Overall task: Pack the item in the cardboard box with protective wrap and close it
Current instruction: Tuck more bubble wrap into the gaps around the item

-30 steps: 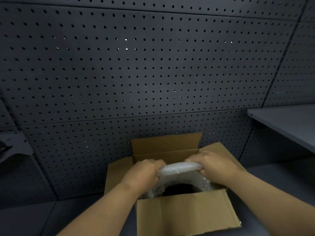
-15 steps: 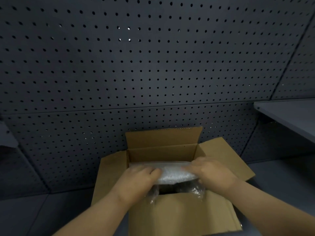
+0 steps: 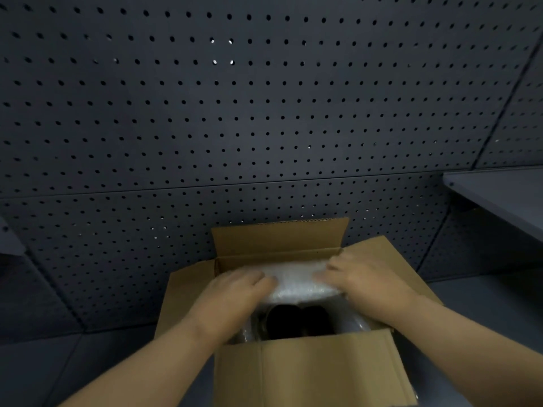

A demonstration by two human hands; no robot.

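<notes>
Your dark item point(image 3: 296, 320) sits low inside the cardboard box point(image 3: 317, 374), showing as two dark rounded shapes under the clear film; what it is cannot be made out. Over its far half lies the bubble wrap point(image 3: 296, 282), a white padded sheet pressed flat against the box's back wall. Half a second ago that sheet was a thicker fold bunched between your hands; now it is spread wider, and more of the dark item shows below it.

Your left hand point(image 3: 235, 295) lies palm down on the wrap's left part, fingers spread and flat, gripping nothing. Your right hand point(image 3: 364, 284) presses the wrap's right end at the box's right wall, fingers likewise laid out rather than curled; it has slid outward from where it was.

All four flaps stand open: the back flap point(image 3: 279, 236) upright, the left flap point(image 3: 188, 295) and right flap point(image 3: 390, 254) splayed outward, the near one folded down toward you.

The box rests on a dark grey bench point(image 3: 35, 374), close against the perforated panel point(image 3: 264, 113) behind. A grey shelf point(image 3: 505, 195) juts in at the right, well apart from the box. Your forearms cover the box's front corners.
</notes>
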